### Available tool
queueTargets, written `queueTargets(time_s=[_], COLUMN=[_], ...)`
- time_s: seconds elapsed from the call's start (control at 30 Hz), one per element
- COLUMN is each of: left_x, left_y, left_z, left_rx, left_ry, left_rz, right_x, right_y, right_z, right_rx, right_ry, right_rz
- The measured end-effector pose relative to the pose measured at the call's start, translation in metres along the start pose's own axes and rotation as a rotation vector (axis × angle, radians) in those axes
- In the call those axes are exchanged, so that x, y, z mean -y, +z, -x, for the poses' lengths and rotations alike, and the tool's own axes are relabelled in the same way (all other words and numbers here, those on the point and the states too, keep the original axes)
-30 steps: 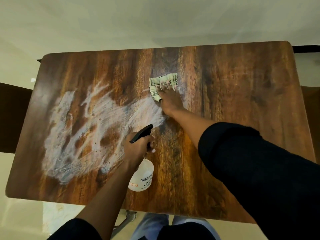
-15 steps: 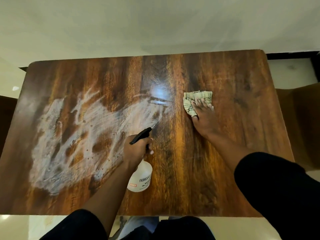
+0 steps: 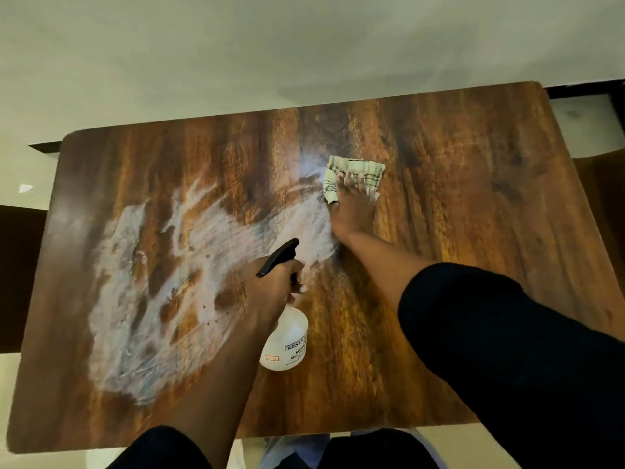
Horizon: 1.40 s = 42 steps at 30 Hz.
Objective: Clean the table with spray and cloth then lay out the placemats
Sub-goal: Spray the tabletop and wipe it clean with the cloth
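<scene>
A dark wooden table point(image 3: 473, 184) fills the view, with a wide white smear of spray point(image 3: 162, 286) across its left half. My right hand point(image 3: 353, 208) presses flat on a pale checked cloth point(image 3: 358, 169) near the table's middle, at the smear's right edge. My left hand point(image 3: 275, 289) grips the neck of a white spray bottle point(image 3: 287, 340) with a black trigger head; the bottle is tilted, its base pointing toward me. No placemats are in view.
A cream wall lies beyond the table's far edge. Dark chair shapes point(image 3: 20, 275) show at the left and right sides. Pale floor shows below the near edge, by my legs.
My right hand slid the cloth to the right and then back left to the edge of the smear. The left hand and the bottle stayed in place.
</scene>
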State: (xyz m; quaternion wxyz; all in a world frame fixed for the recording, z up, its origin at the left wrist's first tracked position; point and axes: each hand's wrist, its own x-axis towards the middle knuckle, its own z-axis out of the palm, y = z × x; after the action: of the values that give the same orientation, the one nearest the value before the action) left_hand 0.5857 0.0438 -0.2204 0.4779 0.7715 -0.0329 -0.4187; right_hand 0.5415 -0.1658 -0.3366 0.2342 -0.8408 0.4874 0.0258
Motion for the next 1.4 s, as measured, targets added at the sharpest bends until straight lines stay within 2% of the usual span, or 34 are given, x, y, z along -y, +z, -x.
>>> queueTargets(time_s=[0.1,0.2,0.3,0.37,0.43,0.7,0.9,1.0,1.2,1.3,1.4], left_x=[0.004,0.006,0.006,0.005,0.003,0.005,0.013,0.019,0.028,0.028,0.030], left_y=[-0.021,-0.037,-0.047,-0.050,-0.052,-0.054,-0.069,-0.082,-0.105,-0.108,-0.107], left_z=[-0.008,-0.014,-0.018,-0.019,-0.019,-0.018,-0.019,-0.021,-0.026,-0.027,-0.029], left_rx=[-0.026,-0.016,0.017,0.044,0.083,0.176,0.148,0.111,0.051,0.038,0.064], left_ry=[-0.027,-0.027,-0.011,0.004,0.020,0.062,0.052,0.054,0.011,0.015,0.022], left_rz=[-0.006,-0.016,-0.026,-0.026,-0.020,-0.008,-0.012,-0.028,-0.025,-0.031,-0.036], right_x=[0.052,0.084,0.083,0.069,0.051,-0.032,0.017,0.056,0.136,0.141,0.116], right_y=[0.019,0.033,0.035,0.029,0.018,0.010,0.019,0.028,0.045,0.040,0.036], right_z=[-0.009,-0.005,0.000,0.003,0.013,0.083,0.073,0.057,0.041,0.048,0.053], right_rx=[0.033,0.102,0.138,0.148,0.136,-0.113,-0.139,-0.104,0.087,0.174,0.183], right_ry=[-0.051,-0.259,-0.407,-0.416,-0.322,0.188,0.467,0.351,-0.102,-0.294,-0.314], right_rz=[-0.001,0.046,0.073,0.065,0.033,-0.029,-0.066,-0.112,-0.042,0.039,0.019])
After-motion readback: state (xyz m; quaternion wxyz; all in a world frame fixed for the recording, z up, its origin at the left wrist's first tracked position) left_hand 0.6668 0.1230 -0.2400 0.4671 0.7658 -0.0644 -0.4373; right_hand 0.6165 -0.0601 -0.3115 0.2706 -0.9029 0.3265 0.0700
